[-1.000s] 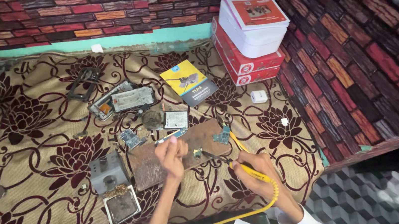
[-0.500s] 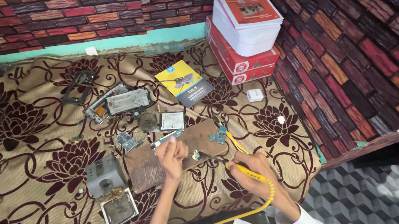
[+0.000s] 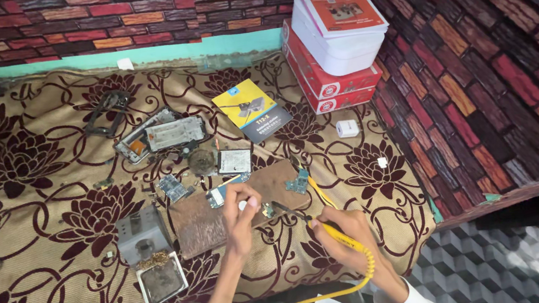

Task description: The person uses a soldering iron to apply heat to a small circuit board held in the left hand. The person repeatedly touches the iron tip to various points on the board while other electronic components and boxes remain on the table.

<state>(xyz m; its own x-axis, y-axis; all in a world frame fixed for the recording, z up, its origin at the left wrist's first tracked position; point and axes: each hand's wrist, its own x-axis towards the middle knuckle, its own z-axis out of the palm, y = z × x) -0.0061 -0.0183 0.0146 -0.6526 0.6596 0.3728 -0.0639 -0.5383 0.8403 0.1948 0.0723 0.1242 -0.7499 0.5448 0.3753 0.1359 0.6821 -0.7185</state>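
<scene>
My right hand (image 3: 343,233) grips a yellow soldering iron (image 3: 333,232) like a pen, its dark tip pointing left toward a small circuit part (image 3: 266,209) on a brown wooden board (image 3: 206,223). My left hand (image 3: 241,210) rests on the board with fingers pinched beside that small part, next to a blue-green circuit board (image 3: 219,196). The iron's yellow cable (image 3: 339,289) loops around my right wrist and runs along the front edge.
A floral brown cloth (image 3: 31,199) covers the surface. On it lie phone parts (image 3: 159,137), a yellow-and-grey packet (image 3: 252,109), a grey metal stand (image 3: 142,234), a tray with brass wool (image 3: 161,279), a white adapter (image 3: 347,128). Red and white boxes (image 3: 332,49) are stacked against the brick-patterned wall.
The view has shifted slightly; my hands stay on the board in nearly the same pose, the iron's tip still near the small part.
</scene>
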